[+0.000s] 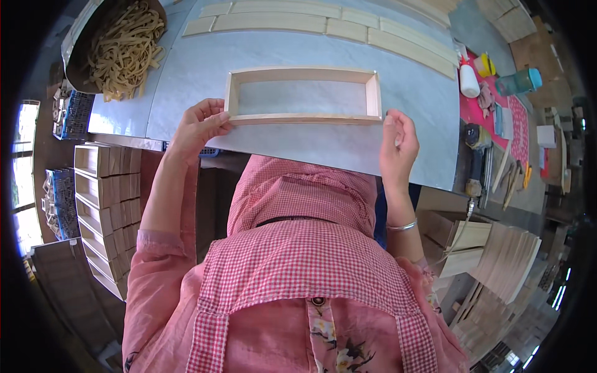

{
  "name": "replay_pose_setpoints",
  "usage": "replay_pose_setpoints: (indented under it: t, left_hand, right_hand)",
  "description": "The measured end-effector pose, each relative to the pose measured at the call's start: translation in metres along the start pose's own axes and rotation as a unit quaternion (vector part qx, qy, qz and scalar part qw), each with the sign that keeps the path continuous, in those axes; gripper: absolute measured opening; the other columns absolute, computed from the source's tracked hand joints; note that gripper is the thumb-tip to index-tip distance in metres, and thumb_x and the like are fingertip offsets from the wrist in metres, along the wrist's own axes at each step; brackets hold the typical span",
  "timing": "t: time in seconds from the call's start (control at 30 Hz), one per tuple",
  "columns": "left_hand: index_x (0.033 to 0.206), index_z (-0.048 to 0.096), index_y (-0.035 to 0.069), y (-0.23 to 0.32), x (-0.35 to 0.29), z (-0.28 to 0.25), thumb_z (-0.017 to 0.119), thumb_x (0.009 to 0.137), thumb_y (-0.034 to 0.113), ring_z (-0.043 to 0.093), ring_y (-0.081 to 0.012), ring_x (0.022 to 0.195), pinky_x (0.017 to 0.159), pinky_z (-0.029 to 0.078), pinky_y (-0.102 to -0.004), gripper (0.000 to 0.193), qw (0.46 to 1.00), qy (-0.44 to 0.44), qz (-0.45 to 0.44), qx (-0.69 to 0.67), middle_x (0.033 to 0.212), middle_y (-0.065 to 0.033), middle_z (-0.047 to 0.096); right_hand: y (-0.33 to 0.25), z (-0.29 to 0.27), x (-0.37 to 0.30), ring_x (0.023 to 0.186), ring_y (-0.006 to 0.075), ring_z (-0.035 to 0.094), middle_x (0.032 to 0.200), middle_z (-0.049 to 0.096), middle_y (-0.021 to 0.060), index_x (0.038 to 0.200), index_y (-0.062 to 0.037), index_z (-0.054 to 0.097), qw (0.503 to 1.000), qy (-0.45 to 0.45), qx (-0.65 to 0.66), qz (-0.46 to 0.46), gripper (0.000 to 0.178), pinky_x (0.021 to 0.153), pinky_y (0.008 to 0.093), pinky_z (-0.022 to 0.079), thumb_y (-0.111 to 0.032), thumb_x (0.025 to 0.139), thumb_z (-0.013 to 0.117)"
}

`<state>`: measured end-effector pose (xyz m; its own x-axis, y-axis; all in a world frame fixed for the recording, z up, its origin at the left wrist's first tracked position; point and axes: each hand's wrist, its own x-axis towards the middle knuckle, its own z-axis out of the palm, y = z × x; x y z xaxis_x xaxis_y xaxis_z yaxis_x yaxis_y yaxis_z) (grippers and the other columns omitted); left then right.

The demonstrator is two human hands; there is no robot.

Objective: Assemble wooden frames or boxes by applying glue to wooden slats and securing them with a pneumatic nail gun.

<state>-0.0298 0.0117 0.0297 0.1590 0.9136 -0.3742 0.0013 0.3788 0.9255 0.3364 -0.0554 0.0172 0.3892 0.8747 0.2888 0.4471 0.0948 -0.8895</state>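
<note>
A shallow rectangular wooden frame (305, 74), open in the middle, lies on the pale blue marbled tabletop (298, 140) in front of me. My left hand (203, 124) pinches its near left corner between thumb and fingers. Beside the near right corner is my right hand (398, 135), fingers loosely curled and thumb raised. Nothing shows in that hand, and its fingertips seem just clear of the wood. Flat wooden strips (280, 22) run in rows across the far side of the table.
A container of tan bands (127, 50) stands at the far left. Stacked wooden frames (102, 205) rise below it. To the right are a white bottle (469, 79), a teal-capped bottle (519, 81), a tool with a hose (476, 168) at the table edge, and stacked boards (507, 261).
</note>
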Motion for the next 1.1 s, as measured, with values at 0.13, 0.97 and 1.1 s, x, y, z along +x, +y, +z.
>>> replay_pose_setpoints:
  t: [0.13, 0.97, 1.1]
  left_hand:
    - [0.122, 0.061, -0.003, -0.009, 0.000, 0.004, 0.066, 0.100, 0.018, 0.061, -0.0102, 0.077, 0.071, 0.052, -0.0189, 0.031, 0.998, 0.006, 0.045, 0.046, 0.095, -0.0061, 0.064]
    - [0.101, 0.065, -0.009, 0.046, 0.048, 0.043, 0.047, 0.102, 0.058, 0.055, -0.0162, 0.070, 0.069, 0.054, -0.0324, 0.069, 0.994, 0.017, -0.073, 0.076, 0.078, -0.0090, 0.058]
    - [0.098, 0.066, -0.007, 0.051, 0.043, 0.054, 0.049, 0.102, 0.056, 0.056, -0.0158, 0.070, 0.069, 0.054, -0.0322, 0.066, 0.995, 0.014, -0.067, 0.072, 0.078, -0.0086, 0.058]
  right_hand:
    - [0.016, -0.007, 0.000, 0.093, 0.0196, 0.059, 0.112, 0.065, 0.0110, 0.117, 0.0023, 0.063, 0.994, -0.039, 0.067, 0.078, 0.038, 0.085, 0.0307, 0.048, -0.030, 0.106, 0.047]
    - [0.001, -0.046, 0.077, 0.048, 0.0096, 0.047, 0.056, 0.053, 0.0012, 0.074, -0.0004, 0.065, 0.968, -0.069, 0.107, 0.216, 0.071, 0.049, 0.0214, 0.040, -0.061, 0.103, 0.042]
    - [0.002, -0.052, 0.074, 0.049, 0.0099, 0.048, 0.059, 0.057, 0.0029, 0.074, -0.0007, 0.065, 0.966, -0.054, 0.096, 0.234, 0.071, 0.049, 0.0214, 0.040, -0.061, 0.103, 0.042]
